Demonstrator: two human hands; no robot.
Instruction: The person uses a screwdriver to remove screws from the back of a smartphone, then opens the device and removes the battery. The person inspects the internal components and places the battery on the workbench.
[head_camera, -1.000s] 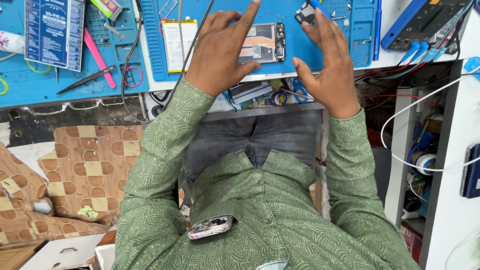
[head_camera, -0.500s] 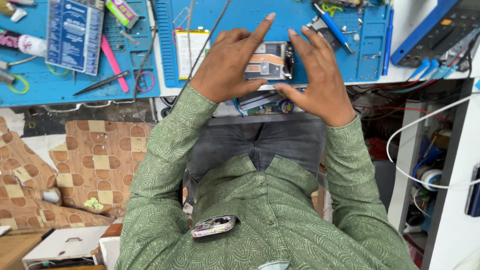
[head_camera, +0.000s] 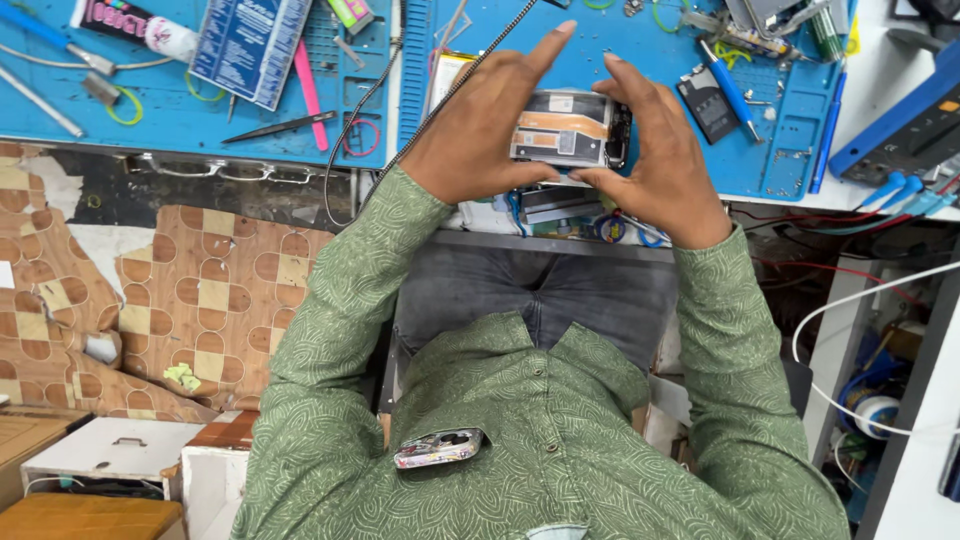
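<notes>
An opened phone (head_camera: 568, 130) with its back off, showing grey and orange inner parts, lies at the near edge of a blue work mat (head_camera: 640, 60). My left hand (head_camera: 487, 125) grips its left end with the fingers pointing away. My right hand (head_camera: 662, 150) grips its right end and near edge, thumb under the phone. Both green sleeves reach up from my lap. A white battery (head_camera: 447, 72) lies just left of my left hand, partly hidden.
A second blue mat (head_camera: 150, 110) at the left holds a blue printed card (head_camera: 250, 45), pink tool (head_camera: 309, 80), black tweezers (head_camera: 280, 127) and a tube. A blue pen (head_camera: 730, 90) and small dark part (head_camera: 708, 103) lie right of the phone. Cables hang at the right. Another phone (head_camera: 438, 449) sits in my shirt pocket.
Both hands have closed in from spread apart onto the phone's two ends. The view has shifted so the bench sits lower in the frame.
</notes>
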